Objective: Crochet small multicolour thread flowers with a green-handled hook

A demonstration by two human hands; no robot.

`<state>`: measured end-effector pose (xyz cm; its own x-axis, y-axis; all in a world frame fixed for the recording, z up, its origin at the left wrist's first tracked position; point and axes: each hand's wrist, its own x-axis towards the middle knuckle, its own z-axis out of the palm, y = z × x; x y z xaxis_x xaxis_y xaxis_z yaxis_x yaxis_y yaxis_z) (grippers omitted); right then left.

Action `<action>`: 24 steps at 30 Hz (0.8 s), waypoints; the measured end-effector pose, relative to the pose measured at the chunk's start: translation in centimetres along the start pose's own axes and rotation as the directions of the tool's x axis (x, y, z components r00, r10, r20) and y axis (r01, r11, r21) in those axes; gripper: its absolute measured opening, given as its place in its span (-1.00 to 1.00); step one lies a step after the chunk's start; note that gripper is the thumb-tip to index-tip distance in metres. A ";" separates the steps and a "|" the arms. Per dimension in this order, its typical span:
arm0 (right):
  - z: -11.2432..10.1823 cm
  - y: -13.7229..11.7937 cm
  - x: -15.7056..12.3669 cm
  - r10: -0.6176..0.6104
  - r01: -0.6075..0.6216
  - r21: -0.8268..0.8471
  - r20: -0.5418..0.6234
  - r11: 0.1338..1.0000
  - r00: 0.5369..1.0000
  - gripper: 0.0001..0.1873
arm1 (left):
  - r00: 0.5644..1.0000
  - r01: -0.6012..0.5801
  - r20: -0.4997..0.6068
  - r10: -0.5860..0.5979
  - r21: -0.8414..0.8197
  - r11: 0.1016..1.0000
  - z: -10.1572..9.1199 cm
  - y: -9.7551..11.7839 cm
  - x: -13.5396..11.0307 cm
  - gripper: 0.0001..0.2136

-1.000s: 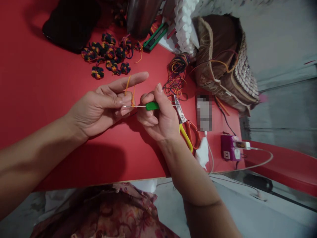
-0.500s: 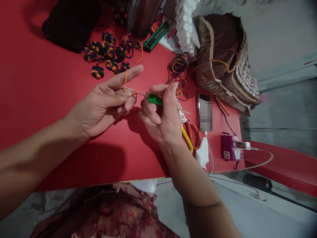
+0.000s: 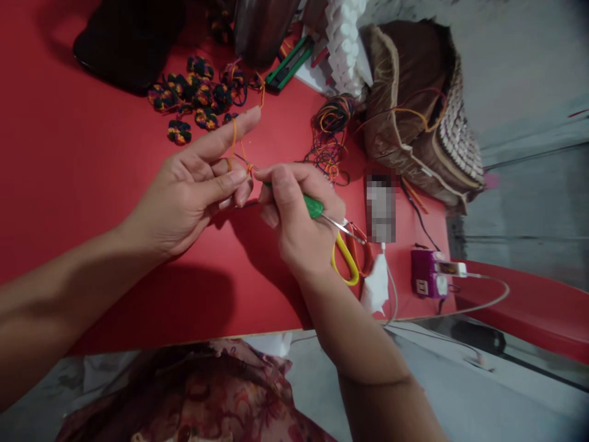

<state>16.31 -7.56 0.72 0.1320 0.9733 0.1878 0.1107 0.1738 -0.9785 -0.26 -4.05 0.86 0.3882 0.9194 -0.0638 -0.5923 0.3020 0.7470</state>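
Hook over red table, grey floor

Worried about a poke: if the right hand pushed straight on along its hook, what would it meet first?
Probably the orange yarn, then the left hand just behind it; depth is unclear.

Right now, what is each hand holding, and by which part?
The right hand grips a crochet hook by its green handle. The left hand holds orange yarn, looped over its raised index finger and pinched by its other fingertips.

Red table, crocheted flowers, black pouch, green box cutter, yellow-handled scissors, phone, purple adapter, brown bag
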 end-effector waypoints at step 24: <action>0.0 -0.3 -1.3 -0.281 0.291 -0.308 0.078 0.906 0.956 -0.82 | 0.987 0.161 0.013 -0.161 -0.172 0.972 -0.7 0.2 0.2 -0.50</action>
<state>16.11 -8.88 0.72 0.0179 0.8938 0.4480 0.4425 0.3948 -0.8052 -0.74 -3.63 0.52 0.4872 0.8556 -0.1748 -0.6345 0.4844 0.6023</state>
